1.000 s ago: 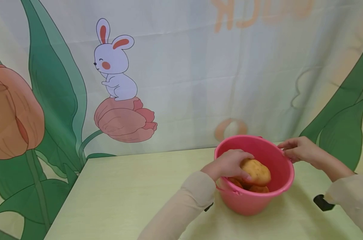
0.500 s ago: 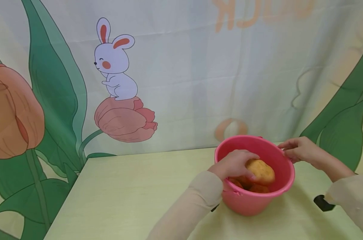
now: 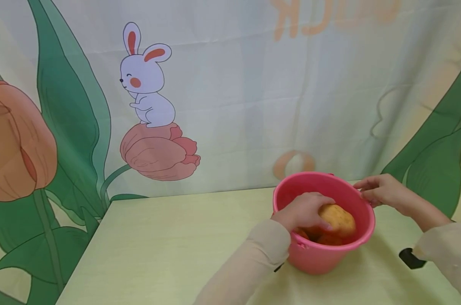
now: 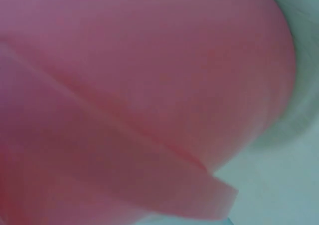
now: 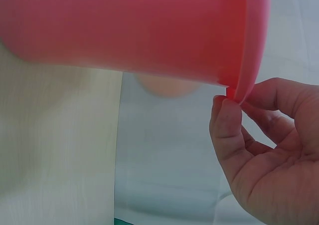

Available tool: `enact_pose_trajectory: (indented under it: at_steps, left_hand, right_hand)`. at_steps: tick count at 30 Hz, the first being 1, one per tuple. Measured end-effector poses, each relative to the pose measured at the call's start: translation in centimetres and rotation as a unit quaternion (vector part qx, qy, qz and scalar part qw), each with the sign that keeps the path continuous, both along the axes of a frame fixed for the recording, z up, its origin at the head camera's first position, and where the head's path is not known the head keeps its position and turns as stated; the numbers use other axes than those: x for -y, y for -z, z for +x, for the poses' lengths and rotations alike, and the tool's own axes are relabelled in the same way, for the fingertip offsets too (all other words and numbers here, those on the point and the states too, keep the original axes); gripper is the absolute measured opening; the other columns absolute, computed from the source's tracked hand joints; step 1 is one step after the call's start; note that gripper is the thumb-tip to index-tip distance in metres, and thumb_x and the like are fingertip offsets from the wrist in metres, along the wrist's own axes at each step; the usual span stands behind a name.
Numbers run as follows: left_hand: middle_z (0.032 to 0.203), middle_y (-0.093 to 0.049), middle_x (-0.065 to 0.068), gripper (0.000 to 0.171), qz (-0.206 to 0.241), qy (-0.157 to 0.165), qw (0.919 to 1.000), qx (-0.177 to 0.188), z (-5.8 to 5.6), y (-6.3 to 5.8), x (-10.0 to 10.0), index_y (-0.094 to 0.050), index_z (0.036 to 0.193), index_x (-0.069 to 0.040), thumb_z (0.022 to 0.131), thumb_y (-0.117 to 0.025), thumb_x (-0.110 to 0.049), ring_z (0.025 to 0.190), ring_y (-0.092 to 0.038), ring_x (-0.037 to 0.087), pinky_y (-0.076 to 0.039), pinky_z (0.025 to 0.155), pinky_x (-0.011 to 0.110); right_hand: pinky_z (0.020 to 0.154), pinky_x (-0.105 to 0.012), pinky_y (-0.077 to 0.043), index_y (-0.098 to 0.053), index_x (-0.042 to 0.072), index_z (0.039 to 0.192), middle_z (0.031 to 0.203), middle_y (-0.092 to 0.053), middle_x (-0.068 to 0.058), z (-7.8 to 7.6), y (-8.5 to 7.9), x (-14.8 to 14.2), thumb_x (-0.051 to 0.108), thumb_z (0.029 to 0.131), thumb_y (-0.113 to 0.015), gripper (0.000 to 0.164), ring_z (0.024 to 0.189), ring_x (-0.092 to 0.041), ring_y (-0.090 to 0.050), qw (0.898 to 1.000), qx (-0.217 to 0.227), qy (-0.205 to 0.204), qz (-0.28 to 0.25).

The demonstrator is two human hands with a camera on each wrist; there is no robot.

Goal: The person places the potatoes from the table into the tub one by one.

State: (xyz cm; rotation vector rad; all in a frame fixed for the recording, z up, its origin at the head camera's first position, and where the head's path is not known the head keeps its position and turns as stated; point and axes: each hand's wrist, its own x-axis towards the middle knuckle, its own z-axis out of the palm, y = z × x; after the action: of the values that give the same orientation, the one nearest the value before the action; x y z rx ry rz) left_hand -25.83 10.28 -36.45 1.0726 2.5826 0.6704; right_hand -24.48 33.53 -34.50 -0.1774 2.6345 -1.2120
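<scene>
A pink bucket (image 3: 314, 260) stands on the table at the right of the head view. Inside its mouth my left hand (image 3: 304, 210) grips a large yellow-brown potato (image 3: 339, 221), thumb on the near side and fingers over the top. Below that potato, more potatoes (image 3: 329, 240) lie in the bucket, partly hidden. My right hand (image 5: 269, 150) pinches the bucket's rim (image 5: 253, 40) between thumb and fingers, on the right side in the head view. Only the pink bucket wall (image 4: 174, 75) and its rim show in the left wrist view; the left hand is out of sight there.
The pale yellow table (image 3: 158, 245) stretches to the left of the bucket. Behind it hangs a curtain (image 3: 234, 106) printed with a rabbit and tulips, close to the bucket's far side. A black strap piece (image 3: 411, 258) shows by the right sleeve.
My left hand has moved right and slightly down with the potato, further into the bucket. The right hand keeps its pinch on the rim, and the bucket has hardly moved.
</scene>
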Motion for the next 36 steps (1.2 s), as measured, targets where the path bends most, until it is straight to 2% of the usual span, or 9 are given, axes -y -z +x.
enact_pose_trajectory:
  at_steps: [4, 11, 19, 27, 36]
  left_hand:
    - [0.113, -0.051, -0.017, 0.063, -0.007, -0.004, 0.9999, -0.012, 0.06, 0.29, -0.46, -0.049, 0.122, -0.032, 0.065, -0.076, -0.033, 0.102, -0.044, -0.001, -0.045, 0.068, 0.013]
    - [0.114, -0.05, -0.018, 0.064, -0.001, -0.018, 0.9998, -0.006, 0.09, 0.47, -0.85, -0.049, 0.121, -0.035, 0.063, -0.077, -0.033, 0.102, -0.043, -0.001, -0.046, 0.068, 0.014]
    - [0.119, -0.048, -0.017, 0.065, -0.008, -0.01, 0.9999, -0.006, -0.01, 0.42, -0.82, -0.047, 0.124, -0.033, 0.065, -0.076, -0.031, 0.107, -0.042, 0.0, -0.047, 0.069, 0.014]
    - [0.117, -0.048, -0.016, 0.058, 0.026, -0.009, 0.9996, 0.006, -0.07, 0.53, -0.64, -0.052, 0.12, -0.03, 0.067, -0.075, -0.028, 0.103, -0.043, -0.001, -0.045, 0.064, 0.013]
    - [0.115, -0.051, -0.016, 0.049, 0.023, -0.008, 0.9995, -0.02, -0.05, 0.02, -0.21, -0.054, 0.116, -0.031, 0.071, -0.072, -0.031, 0.103, -0.044, -0.001, -0.045, 0.067, 0.012]
  right_hand:
    - [0.067, -0.032, -0.053, -0.042, -0.012, 0.121, 0.1, -0.06, -0.02, 0.0, 0.04, -0.06, 0.01, 0.085, -0.051, 0.043, 0.073, -0.014, -0.061, 1.0, -0.001, -0.001, 0.002]
    - [0.067, -0.032, -0.053, -0.042, -0.011, 0.122, 0.102, -0.059, -0.022, -0.06, 0.03, -0.09, 0.011, 0.085, -0.053, 0.044, 0.074, -0.014, -0.061, 1.0, -0.002, 0.0, 0.003]
    - [0.067, -0.032, -0.053, -0.042, -0.011, 0.122, 0.101, -0.06, -0.021, -0.15, 0.07, -0.18, 0.009, 0.085, -0.052, 0.043, 0.073, -0.014, -0.062, 1.0, 0.0, 0.0, -0.004]
    - [0.067, -0.032, -0.053, -0.042, -0.011, 0.122, 0.101, -0.059, -0.021, -0.21, 0.2, -0.25, 0.009, 0.085, -0.051, 0.043, 0.073, -0.015, -0.061, 1.0, 0.003, -0.001, -0.002]
    - [0.067, -0.032, -0.053, -0.041, -0.012, 0.122, 0.1, -0.06, -0.02, -0.17, 0.08, -0.23, 0.008, 0.085, -0.049, 0.043, 0.073, -0.016, -0.063, 1.0, 0.004, -0.002, -0.003]
